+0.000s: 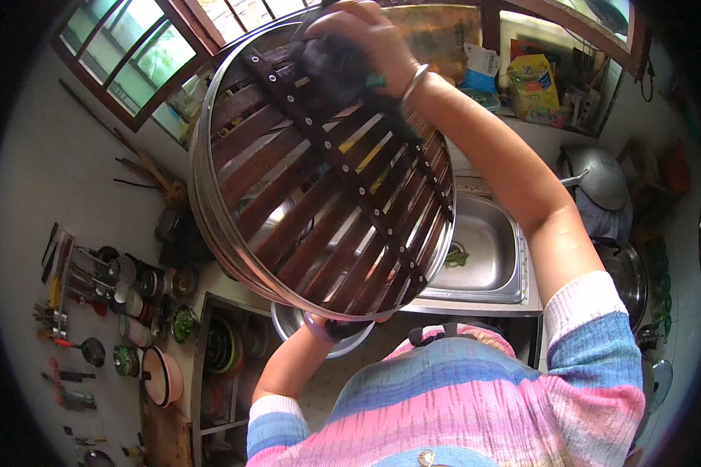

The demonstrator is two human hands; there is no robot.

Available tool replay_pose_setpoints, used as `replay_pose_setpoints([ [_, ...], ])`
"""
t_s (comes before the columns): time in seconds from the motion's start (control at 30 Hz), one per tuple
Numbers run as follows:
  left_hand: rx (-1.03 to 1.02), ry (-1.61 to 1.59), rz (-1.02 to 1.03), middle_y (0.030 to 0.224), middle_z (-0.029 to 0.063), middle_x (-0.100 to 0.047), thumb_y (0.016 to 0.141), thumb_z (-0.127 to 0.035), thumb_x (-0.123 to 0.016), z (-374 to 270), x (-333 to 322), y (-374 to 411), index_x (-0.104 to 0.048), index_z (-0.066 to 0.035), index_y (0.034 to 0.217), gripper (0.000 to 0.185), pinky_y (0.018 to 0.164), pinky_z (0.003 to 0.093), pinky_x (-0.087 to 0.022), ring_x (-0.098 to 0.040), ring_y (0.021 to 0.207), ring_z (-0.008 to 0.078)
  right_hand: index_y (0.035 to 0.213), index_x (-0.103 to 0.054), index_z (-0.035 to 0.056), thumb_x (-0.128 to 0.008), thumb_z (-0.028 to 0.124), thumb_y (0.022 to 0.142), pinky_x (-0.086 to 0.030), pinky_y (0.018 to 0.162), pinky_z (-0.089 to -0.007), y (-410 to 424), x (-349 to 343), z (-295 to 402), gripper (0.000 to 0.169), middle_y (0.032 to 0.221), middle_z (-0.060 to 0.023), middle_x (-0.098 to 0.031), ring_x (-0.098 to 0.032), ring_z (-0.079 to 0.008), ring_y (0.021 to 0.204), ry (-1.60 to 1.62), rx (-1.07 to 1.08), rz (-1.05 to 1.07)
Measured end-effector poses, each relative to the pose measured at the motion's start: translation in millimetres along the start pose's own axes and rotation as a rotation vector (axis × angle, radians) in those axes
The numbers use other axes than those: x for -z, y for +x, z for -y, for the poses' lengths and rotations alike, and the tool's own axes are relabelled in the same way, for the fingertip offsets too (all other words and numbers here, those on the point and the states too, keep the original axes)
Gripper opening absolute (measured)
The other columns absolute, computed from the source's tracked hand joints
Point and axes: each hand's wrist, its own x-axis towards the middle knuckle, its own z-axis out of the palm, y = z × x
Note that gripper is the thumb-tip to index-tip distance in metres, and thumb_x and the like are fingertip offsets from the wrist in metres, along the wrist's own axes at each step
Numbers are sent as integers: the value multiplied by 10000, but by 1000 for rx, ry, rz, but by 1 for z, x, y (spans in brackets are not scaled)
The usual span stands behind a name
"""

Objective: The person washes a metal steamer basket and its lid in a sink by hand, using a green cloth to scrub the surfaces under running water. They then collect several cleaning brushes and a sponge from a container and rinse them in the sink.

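Tilted up before me is a round steamer tray [327, 175] with dark wooden slats, riveted cross strips and a metal rim. My right hand [362, 44], blurred, is closed on a dark cloth [339, 70] against the slats near the top. Beneath the lower rim, my left hand [380, 318] supports the tray; most of its fingers are hidden behind it. Behind the tray, to the right, a piece of green leaf [457, 255] lies in a stainless steel sink [490, 257]. A metal basin [350, 345] shows partly below the tray.
A wok [599, 175] stands at the right. Packets, one a yellow bag [531, 79], line the window sill. At the left are a bowl of chopped greens [183, 324], a pink lidded pot [166, 376] and several hanging utensils. An open window [134, 58] is at the upper left.
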Motion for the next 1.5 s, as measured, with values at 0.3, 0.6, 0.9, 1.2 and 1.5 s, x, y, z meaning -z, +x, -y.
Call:
replay_pose_setpoints([
  [0.3,-157,36,-149,623,-19,-429,899,-459,-428,-11,-3,-32,-458,-22,1162,510,401,212,-243,-346,461,61,720,-554,70,-548,-26,535,-441,674,-349,-116,81,144,208,749,-89,-541,-532,-309,755,849,-223,663],
  [0.6,-95,27,-106,604,-66,-316,865,-382,-548,-11,-19,-16,-405,34,1222,567,405,202,-230,-260,444,49,1045,-548,146,-588,-62,657,-481,821,-332,-8,49,25,442,1031,-75,-581,-575,-256,960,138,-138,-24],
  [0.9,-216,93,-231,600,-61,-322,865,-383,-547,-28,-25,-39,-462,-5,1131,470,404,205,-227,-266,450,50,796,-501,33,-537,-22,575,-426,680,-402,-127,45,124,231,793,-152,-521,-510,-355,766,429,-483,527],
  [1.2,-551,134,-400,617,-43,-362,854,-326,-546,-31,9,-25,-498,-32,1056,359,429,221,-271,-324,484,68,1128,-499,3,-434,100,739,-440,877,-287,-50,108,127,406,1050,-91,-550,-555,-161,965,1051,-1026,-89],
  [1.5,-893,295,-741,676,3,-470,824,-155,-545,-35,-1,-6,-495,-35,1013,229,507,261,-411,-484,575,121,1120,-617,182,-623,279,630,-360,933,-409,-6,36,202,500,979,-58,-540,-532,-210,1009,-74,48,319],
])
